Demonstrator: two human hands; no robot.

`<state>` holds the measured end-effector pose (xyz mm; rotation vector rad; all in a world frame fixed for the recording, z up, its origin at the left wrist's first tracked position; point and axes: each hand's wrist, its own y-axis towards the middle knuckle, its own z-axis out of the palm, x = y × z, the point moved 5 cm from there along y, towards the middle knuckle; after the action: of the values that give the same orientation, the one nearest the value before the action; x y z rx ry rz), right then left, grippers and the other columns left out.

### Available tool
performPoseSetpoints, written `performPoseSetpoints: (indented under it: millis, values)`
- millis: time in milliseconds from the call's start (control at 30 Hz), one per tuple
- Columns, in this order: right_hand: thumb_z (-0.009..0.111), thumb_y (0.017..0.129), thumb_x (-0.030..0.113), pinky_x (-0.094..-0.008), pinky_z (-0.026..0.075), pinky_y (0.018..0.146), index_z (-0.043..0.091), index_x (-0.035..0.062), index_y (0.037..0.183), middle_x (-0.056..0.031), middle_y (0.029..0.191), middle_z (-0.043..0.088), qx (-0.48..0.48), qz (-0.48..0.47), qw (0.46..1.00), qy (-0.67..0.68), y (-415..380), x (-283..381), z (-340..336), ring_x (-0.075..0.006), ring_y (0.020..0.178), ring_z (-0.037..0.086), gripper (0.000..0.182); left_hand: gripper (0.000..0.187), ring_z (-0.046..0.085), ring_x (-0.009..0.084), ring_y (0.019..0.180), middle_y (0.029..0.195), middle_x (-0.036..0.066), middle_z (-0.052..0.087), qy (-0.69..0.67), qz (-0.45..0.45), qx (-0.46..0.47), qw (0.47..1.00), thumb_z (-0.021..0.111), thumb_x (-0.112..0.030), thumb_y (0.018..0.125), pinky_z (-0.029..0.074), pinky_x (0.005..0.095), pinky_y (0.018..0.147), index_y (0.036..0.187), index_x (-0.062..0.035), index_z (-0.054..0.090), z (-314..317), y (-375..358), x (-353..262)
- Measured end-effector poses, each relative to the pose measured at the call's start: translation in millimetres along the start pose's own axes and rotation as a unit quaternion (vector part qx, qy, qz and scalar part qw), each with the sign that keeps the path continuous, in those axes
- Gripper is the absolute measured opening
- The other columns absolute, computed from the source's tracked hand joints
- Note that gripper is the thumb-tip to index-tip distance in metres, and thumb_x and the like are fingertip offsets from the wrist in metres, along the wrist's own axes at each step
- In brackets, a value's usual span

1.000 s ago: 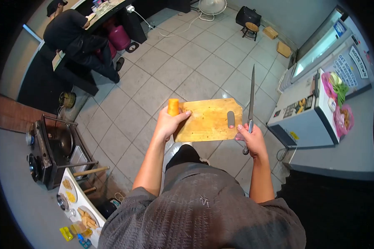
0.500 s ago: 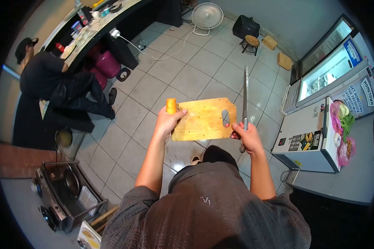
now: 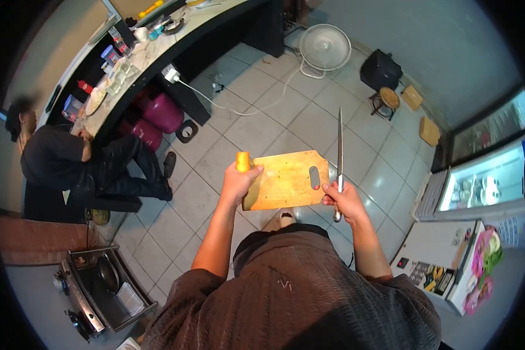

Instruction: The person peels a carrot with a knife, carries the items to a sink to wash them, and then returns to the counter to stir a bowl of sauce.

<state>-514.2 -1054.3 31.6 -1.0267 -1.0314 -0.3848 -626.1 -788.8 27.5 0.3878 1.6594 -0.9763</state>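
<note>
A wooden cutting board [image 3: 283, 181] is held out in front of my body, its oblong handle slot on the right. My left hand [image 3: 237, 185] grips its left edge with the thumb on top. That same hand also holds a short orange piece of carrot [image 3: 242, 160], which stands up beside the board's corner. In my right hand [image 3: 347, 201] is a long knife [image 3: 340, 146], blade pointing away from me. The fingers of this hand are closed around the handle and also touch the board's right edge.
A person [image 3: 58, 157] sits at the curved counter [image 3: 181, 41] on the left. Behind the sitter's feet are purple gas cylinders [image 3: 162, 114]. A fan [image 3: 325, 48] and a stool [image 3: 386, 100] stand ahead. To the right are a lit fridge [image 3: 484, 181] and a white freezer [image 3: 434, 248]; a stove [image 3: 108, 286] is lower left.
My view has shifted, so the fridge and freezer sit lower and farther right. The knife points straighter ahead. Both hands keep hold of the board, carrot and knife.
</note>
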Motion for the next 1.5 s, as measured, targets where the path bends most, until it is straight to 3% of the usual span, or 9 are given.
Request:
performPoseSetpoints:
  millis: [267, 433, 533, 667, 967, 1067, 1233, 1400, 1500]
  values:
    - [0.065, 0.087, 0.017, -0.0233, 0.051, 0.059, 0.039, 0.0123, 0.072, -0.0045, 0.075, 0.061, 0.109, -0.007, 0.993, -0.038, 172, 102, 76, -0.0088, 0.062, 0.057, 0.03, 0.026, 0.062, 0.0165, 0.073, 0.087, 0.009, 0.064, -0.091, -0.002, -0.063, 0.994, 0.072, -0.009, 0.078, 0.05, 0.029, 0.066, 0.096, 0.0009, 0.057, -55, 147, -61]
    - [0.066, 0.086, 0.017, -0.0237, 0.048, 0.059, 0.049, 0.0049, 0.08, 0.0005, 0.069, 0.054, 0.084, -0.057, 0.98, -0.171, 280, 140, 119, -0.008, 0.062, 0.053, 0.022, 0.025, 0.06, 0.0143, 0.074, 0.085, 0.007, 0.064, -0.079, -0.011, -0.043, 0.996, 0.073, -0.009, 0.077, 0.049, 0.0292, 0.066, 0.095, 0.0004, 0.058, -80, 271, -95]
    - [0.064, 0.087, 0.014, -0.0216, 0.044, 0.055, 0.044, 0.0091, 0.073, -0.0002, 0.067, 0.054, 0.067, -0.067, 0.979, -0.178, 332, 170, 131, -0.0067, 0.059, 0.051, 0.026, 0.025, 0.06, 0.0143, 0.072, 0.084, 0.006, 0.064, -0.075, -0.012, -0.03, 0.997, 0.073, -0.009, 0.077, 0.049, 0.029, 0.065, 0.094, 0.0004, 0.058, -75, 334, -129]
    - [0.063, 0.087, 0.015, -0.0262, 0.045, 0.059, 0.053, 0.0024, 0.084, -0.0003, 0.07, 0.056, 0.001, -0.091, 0.958, -0.273, 387, 237, 131, -0.0084, 0.064, 0.053, 0.016, 0.023, 0.059, 0.0137, 0.07, 0.082, 0.005, 0.063, -0.072, -0.024, -0.021, 0.997, 0.073, -0.009, 0.076, 0.048, 0.028, 0.064, 0.092, -0.0001, 0.059, -54, 409, -169]
    - [0.066, 0.08, 0.02, -0.0397, 0.046, 0.06, 0.051, 0.0005, 0.076, -0.018, 0.068, 0.059, -0.004, -0.196, 0.885, -0.422, 571, 327, 159, -0.0335, 0.066, 0.061, 0.025, 0.021, 0.057, 0.0116, 0.07, 0.08, 0.003, 0.061, -0.071, -0.012, -0.074, 0.995, 0.075, -0.009, 0.074, 0.046, 0.027, 0.063, 0.087, -0.0012, 0.06, -52, 565, -224]
    - [0.064, 0.08, 0.021, -0.0413, 0.046, 0.062, 0.052, -0.0006, 0.078, -0.0202, 0.072, 0.059, 0.038, -0.249, 0.84, -0.481, 619, 366, 178, -0.0347, 0.069, 0.06, 0.025, 0.022, 0.057, 0.0116, 0.071, 0.081, 0.004, 0.062, -0.083, -0.005, -0.115, 0.99, 0.075, -0.009, 0.074, 0.046, 0.0271, 0.065, 0.089, -0.0009, 0.06, -55, 592, -254]
    - [0.061, 0.08, 0.018, -0.0433, 0.046, 0.065, 0.051, 0.0004, 0.078, -0.022, 0.075, 0.059, 0.094, -0.255, 0.838, -0.473, 704, 405, 206, -0.0394, 0.071, 0.059, 0.02, 0.021, 0.057, 0.0104, 0.07, 0.081, 0.002, 0.063, -0.117, 0.041, -0.189, 0.974, 0.074, -0.013, 0.076, 0.046, 0.026, 0.065, 0.09, -0.0015, 0.062, -74, 641, -284]
    - [0.06, 0.079, 0.017, -0.0409, 0.046, 0.064, 0.051, 0.0005, 0.079, -0.0198, 0.07, 0.06, 0.08, -0.266, 0.83, -0.484, 749, 435, 247, -0.038, 0.068, 0.06, 0.019, 0.035, 0.053, 0.0272, 0.095, 0.098, 0.017, 0.055, 0.118, 0.141, -0.333, 0.925, 0.077, -0.022, 0.068, 0.044, 0.0348, 0.086, 0.093, -0.0016, 0.063, -105, 684, -311]
    - [0.059, 0.079, 0.017, -0.0419, 0.047, 0.064, 0.052, 0.0007, 0.08, -0.0192, 0.072, 0.061, 0.053, -0.23, 0.852, -0.468, 775, 442, 263, -0.0369, 0.069, 0.061, 0.018, 0.037, 0.048, 0.0315, 0.106, 0.109, 0.02, 0.05, 0.072, 0.125, -0.276, 0.95, 0.075, -0.027, 0.07, 0.041, 0.0372, 0.092, 0.096, -0.0036, 0.064, -118, 723, -308]
